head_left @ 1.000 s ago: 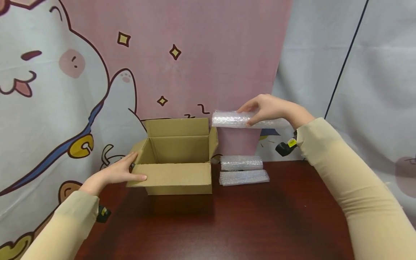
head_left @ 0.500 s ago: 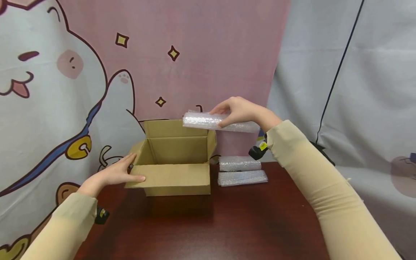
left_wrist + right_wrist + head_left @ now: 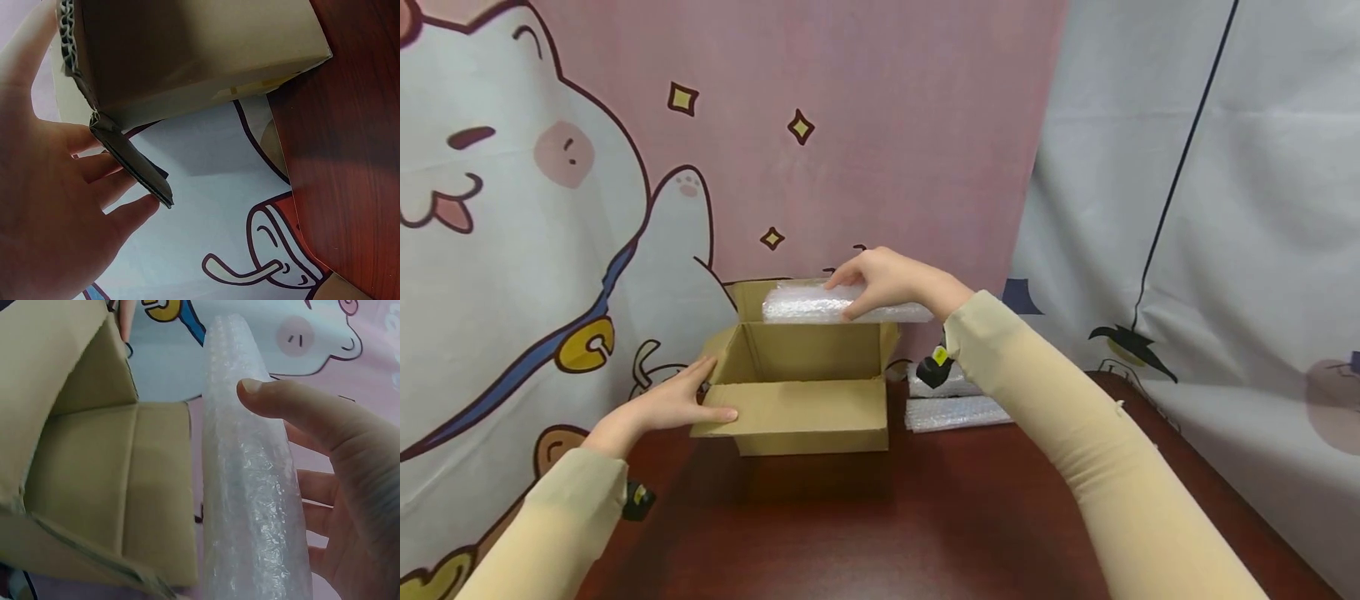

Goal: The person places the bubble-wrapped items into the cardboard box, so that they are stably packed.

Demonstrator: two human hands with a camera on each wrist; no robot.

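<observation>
My right hand (image 3: pixel 887 279) grips a roll of clear bubble wrap (image 3: pixel 250 487), thumb on one side and fingers on the other. The roll lies level over the back of an open cardboard box (image 3: pixel 812 417), overlapping its raised back flap in the head view. At the box's left front corner, my left hand (image 3: pixel 673 400) holds the flaps. Its thumb lies on the front flap, and its fingers bend around the left side flap (image 3: pixel 134 162). The inside of the box shows bare cardboard walls; its floor is hidden by the front flap.
Two more pieces of bubble wrap (image 3: pixel 955 412) lie right of the box, partly behind my right forearm. The box stands on a dark red wooden table (image 3: pixel 850 533). Close behind hangs a printed cloth (image 3: pixel 925 125) with a cartoon cat.
My right hand has carried the bubble wrap roll leftward and slightly down, from right of the box to over its back flap. The left hand has stayed on the box.
</observation>
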